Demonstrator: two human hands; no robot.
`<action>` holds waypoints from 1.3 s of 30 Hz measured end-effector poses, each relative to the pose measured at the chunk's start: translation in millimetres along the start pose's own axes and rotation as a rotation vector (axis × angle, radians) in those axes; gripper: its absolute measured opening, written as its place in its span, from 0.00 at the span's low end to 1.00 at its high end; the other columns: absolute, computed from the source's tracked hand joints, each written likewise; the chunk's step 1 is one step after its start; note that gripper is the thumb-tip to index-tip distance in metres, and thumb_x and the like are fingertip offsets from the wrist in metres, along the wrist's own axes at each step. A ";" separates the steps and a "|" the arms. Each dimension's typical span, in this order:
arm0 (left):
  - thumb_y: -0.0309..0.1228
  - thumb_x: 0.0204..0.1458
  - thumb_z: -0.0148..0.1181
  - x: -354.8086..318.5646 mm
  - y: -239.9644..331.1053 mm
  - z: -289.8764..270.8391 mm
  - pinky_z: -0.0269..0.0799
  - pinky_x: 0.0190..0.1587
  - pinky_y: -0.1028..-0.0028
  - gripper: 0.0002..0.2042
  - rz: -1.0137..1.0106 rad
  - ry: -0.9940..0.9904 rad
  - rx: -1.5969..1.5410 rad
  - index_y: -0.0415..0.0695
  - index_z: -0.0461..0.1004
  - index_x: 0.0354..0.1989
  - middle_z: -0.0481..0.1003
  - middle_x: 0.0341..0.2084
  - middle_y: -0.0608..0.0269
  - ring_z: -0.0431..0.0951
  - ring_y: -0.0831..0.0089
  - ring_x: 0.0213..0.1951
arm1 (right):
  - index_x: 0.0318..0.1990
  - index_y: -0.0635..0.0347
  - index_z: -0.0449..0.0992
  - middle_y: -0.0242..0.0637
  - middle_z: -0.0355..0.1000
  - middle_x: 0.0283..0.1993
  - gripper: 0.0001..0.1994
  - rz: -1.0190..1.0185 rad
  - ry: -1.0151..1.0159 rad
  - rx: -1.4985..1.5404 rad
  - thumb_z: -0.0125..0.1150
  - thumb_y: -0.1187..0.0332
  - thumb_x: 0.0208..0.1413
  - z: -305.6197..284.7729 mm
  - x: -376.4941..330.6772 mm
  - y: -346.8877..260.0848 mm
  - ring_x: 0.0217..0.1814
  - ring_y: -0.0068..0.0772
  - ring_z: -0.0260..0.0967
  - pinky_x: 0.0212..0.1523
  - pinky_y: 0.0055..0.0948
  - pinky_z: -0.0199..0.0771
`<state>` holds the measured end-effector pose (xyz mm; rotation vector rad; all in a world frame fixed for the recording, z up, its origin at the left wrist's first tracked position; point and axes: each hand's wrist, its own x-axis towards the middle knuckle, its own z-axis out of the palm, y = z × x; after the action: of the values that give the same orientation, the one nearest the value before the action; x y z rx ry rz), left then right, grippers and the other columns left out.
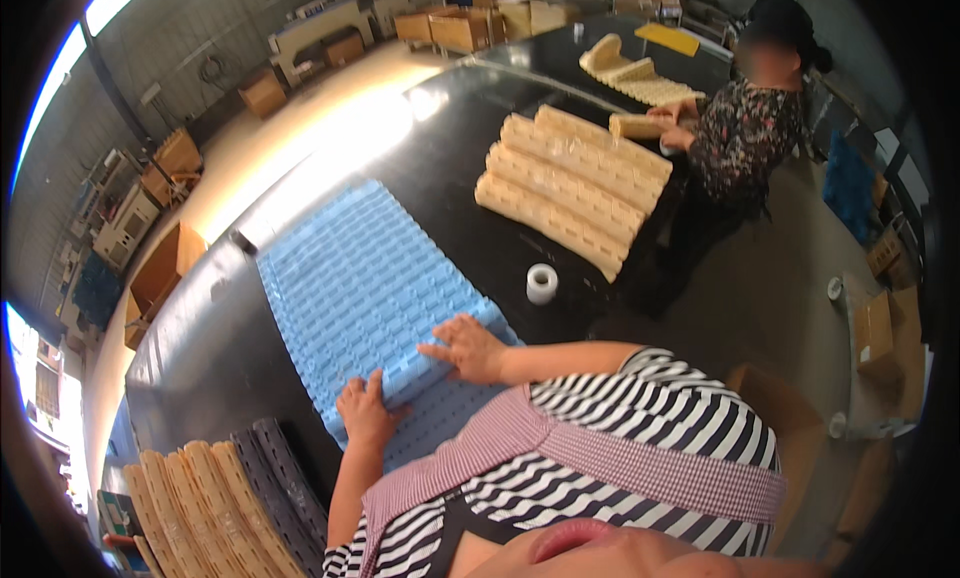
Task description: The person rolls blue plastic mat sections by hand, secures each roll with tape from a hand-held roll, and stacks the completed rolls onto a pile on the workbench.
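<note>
Belt: I see a pale blue modular plastic conveyor belt [355, 288] lying flat on the glossy black worktable [200, 358], running from 11 o'clock toward me, its near end being rolled.
Left hand [365, 410]: palm down, fingers spread wide on the belt's near edge at 7 o'clock; nothing enclosed.
Right hand [470, 348]: flat on the rolled lip at 5 o'clock, pressing, not clasping.
Technique: I judge even pressure from both palms keeps the roll straight and tight.
Surroundings: white tape roll [541, 283] at 3 o'clock; cream belt rolls [570, 193] at 1 o'clock, where a co-worker [745, 128] stands.
</note>
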<state>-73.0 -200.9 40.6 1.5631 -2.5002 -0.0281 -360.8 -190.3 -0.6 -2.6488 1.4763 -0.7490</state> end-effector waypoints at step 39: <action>0.42 0.38 0.80 -67.5 13.6 -11.9 0.61 0.62 0.53 0.45 -0.062 -0.026 -0.124 0.54 0.66 0.69 0.71 0.52 0.54 0.71 0.55 0.56 | 0.66 0.37 0.70 0.41 0.65 0.61 0.38 -0.008 -0.150 -0.006 0.78 0.56 0.44 -19.4 -17.9 -48.3 0.67 0.44 0.60 0.71 0.52 0.50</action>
<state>-54.4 -133.6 43.6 1.5984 -2.4178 -0.2086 -338.2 -145.1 21.1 -2.6502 1.4322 -0.5330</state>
